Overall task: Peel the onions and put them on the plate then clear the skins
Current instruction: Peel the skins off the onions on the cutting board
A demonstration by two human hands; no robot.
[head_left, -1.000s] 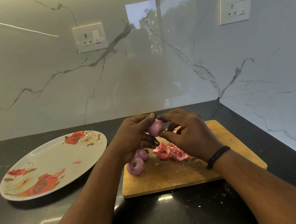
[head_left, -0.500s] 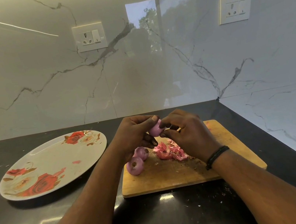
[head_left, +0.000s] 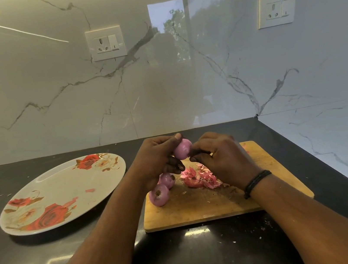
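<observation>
Onion (head_left: 182, 149) at frame centre, pinched above board (head_left: 203, 207) by left hand (head_left: 158, 160), thumb on top. Right hand (head_left: 220, 156) pinching its right side. Two more onions (head_left: 159, 194) on board's left part, skins (head_left: 199, 177) beside them. Plate (head_left: 63, 190) at left on desk (head_left: 199, 255), holding no onions.

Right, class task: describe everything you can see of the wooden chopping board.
The chopping board is a light-brown wooden rectangle, scuffed and darkened mid-surface, lying flat on the black counter right of the plate. Two onions rest at its left end, a heap of pink skins mid-board. Both hands work just above it.
</observation>
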